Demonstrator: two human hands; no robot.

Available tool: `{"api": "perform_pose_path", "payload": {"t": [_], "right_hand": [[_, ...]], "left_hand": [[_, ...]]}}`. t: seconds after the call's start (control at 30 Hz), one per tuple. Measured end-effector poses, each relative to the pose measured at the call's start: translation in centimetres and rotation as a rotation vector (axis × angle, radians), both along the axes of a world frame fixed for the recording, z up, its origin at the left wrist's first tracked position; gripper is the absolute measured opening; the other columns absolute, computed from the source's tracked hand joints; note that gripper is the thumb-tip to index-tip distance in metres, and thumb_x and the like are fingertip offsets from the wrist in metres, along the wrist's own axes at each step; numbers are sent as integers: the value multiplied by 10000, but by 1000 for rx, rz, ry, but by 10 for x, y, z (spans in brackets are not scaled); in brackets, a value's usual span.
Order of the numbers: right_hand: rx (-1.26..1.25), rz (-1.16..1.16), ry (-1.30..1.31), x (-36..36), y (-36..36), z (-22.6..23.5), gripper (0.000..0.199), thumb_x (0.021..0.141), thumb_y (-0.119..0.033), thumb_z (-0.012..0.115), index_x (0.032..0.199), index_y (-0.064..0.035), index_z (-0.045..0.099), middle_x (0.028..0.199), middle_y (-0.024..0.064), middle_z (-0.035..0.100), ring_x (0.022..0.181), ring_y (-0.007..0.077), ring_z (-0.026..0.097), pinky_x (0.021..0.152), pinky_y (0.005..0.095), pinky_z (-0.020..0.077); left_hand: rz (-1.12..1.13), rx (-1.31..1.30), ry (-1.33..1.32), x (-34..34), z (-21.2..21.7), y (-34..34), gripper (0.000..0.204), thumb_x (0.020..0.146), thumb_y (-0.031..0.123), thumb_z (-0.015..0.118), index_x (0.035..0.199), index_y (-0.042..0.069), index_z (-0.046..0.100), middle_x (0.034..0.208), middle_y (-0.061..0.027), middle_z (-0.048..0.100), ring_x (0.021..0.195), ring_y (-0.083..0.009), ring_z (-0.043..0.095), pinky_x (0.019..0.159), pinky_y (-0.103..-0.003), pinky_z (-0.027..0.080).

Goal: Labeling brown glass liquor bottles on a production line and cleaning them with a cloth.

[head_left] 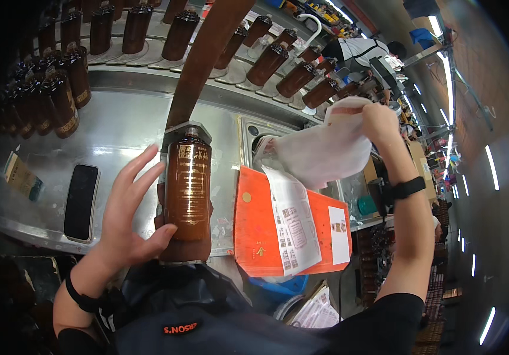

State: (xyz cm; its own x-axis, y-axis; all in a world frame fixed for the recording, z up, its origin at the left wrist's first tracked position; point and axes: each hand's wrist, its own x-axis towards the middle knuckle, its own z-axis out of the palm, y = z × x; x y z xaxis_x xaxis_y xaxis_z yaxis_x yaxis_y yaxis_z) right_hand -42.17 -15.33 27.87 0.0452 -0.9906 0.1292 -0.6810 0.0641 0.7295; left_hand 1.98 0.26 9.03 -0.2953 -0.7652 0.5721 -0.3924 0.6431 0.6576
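A brown glass bottle (188, 189) with gold lettering lies in a brown holder with a grey metal end piece (188, 127), its neck pointing away from me. My left hand (133, 216) is open beside it, fingers spread along its left side. The thumb tip reaches the bottle's lower left edge; whether it presses there I cannot tell. Out to the right, my right hand (380, 123) is closed on the upper corner of a thin white cloth (319, 154) with a faint reddish band. The cloth hangs over an orange board (251, 225), where a printed label sheet (294, 228) lies.
A black phone (81, 202) and a small printed packet (23, 176) lie at the left. Brown bottles (65, 103) crowd the far left, and more stand along a curved conveyor (230, 77) behind a brown upright strip (198, 65). Another person (358, 52) is at the back right.
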Motion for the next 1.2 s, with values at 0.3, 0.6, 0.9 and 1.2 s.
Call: {"api": "perform_pose_path", "payload": {"t": [0.3,0.6,0.9,1.2], "right_hand": [[-222,141,122,70,4,124,247,690,-151,733,887,-3,724,963,205,698,919,365,683,816,444,548],[-329,378,-109,151,-54,131,337,658,-217,776,893,17,715,921,228,691,884,367,683,788,443,547],[-493,593,-531,150,-104,52,302,727,-194,723,988,-43,714,850,179,710,820,334,699,747,410,546],[-681,564,-913,88,-70,-106,200,779,-219,710,874,-56,642,772,127,663,710,336,658,635,432,514]], "left_hand": [[84,272,472,20,13,-121,290,991,114,562,1238,-33,593,1159,-101,662,1095,-147,611,963,-280,461],[149,-2,-129,-4,-32,-247,1090,691,405,833,1508,4,235,1477,-240,374,1385,-379,346,1153,-437,290],[338,-154,-75,4,5,-298,1178,639,302,870,1537,67,143,1500,-172,321,1417,-386,252,1166,-448,246],[52,-241,-457,-6,-14,-260,253,726,89,705,973,63,656,978,-84,639,1089,-322,555,1040,-455,419]]}}
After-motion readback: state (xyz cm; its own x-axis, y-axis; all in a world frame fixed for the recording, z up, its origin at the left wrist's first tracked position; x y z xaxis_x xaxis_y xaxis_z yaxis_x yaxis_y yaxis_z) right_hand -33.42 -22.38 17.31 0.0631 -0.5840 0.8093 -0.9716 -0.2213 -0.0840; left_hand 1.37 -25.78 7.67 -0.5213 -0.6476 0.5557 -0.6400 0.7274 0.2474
